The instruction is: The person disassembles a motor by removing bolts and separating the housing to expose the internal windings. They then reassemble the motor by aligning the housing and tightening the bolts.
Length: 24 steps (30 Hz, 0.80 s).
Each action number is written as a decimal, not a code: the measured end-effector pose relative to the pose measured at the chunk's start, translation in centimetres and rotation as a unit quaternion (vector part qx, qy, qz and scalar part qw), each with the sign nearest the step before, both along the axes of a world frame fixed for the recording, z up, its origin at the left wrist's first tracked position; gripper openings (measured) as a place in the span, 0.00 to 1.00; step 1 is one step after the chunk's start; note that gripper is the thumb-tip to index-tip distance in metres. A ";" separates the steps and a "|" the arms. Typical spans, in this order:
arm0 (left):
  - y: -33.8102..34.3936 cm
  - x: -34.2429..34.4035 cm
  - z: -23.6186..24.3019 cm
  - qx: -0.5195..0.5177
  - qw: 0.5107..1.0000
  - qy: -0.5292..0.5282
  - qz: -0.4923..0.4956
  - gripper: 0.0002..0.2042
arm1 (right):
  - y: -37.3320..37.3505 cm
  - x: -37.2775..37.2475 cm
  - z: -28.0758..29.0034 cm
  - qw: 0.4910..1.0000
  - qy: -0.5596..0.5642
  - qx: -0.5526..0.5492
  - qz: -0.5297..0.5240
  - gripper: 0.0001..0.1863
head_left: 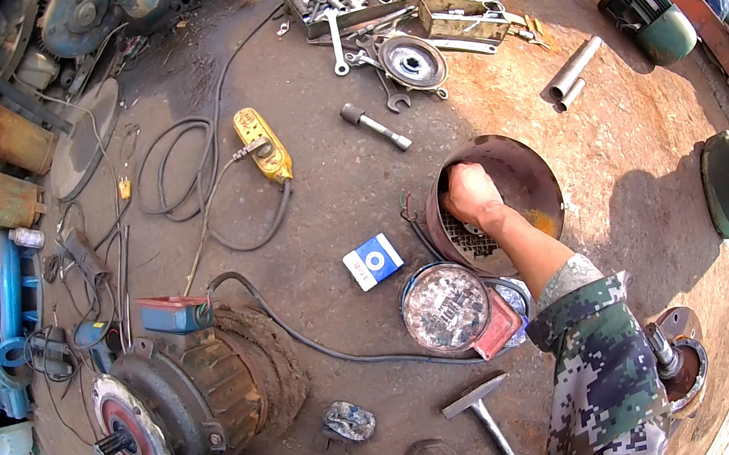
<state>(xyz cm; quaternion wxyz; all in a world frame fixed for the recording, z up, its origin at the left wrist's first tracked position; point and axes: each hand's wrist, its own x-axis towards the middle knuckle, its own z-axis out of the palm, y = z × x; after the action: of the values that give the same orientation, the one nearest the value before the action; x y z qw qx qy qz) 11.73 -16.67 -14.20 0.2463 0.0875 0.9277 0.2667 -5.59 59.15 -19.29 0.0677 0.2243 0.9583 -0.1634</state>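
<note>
Head view: metal cylinder (pixel 521 165) around right grip (pixel 474 196).

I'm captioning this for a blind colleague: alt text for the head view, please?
A right hand reaches into a round metal housing on the ground. A large motor, hammer and yellow power strip lie around it, with wrenches beyond.

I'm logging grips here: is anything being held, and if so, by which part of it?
Cannot be told: the right hand is curled at the mouth of the metal housing, its fingertips hidden. The left hand is out of view.
</note>
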 end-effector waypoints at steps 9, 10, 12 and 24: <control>1.5 0.3 -2.0 -0.083 0.991 -0.018 -0.103 0.18 | 3.0 1.5 -3.2 0.819 -0.114 0.416 0.379 0.10; 1.7 0.4 -1.9 -0.083 0.991 -0.023 -0.103 0.17 | 3.4 1.3 -4.6 0.834 -0.104 0.396 0.369 0.10; 1.6 0.6 -3.0 -0.090 0.986 -0.030 -0.137 0.18 | 4.0 1.2 -5.2 0.851 -0.074 0.374 0.361 0.11; 3.7 3.1 -5.3 0.027 0.994 -0.101 -0.020 0.17 | 6.3 2.5 -8.9 0.887 -0.065 0.324 0.323 0.14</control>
<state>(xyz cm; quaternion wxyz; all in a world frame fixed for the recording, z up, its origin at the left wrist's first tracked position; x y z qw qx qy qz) 14.81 -12.97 -19.54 0.3416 0.0849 0.8885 0.2945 -3.14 65.48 -28.18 0.1023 -0.0779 0.9710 0.2017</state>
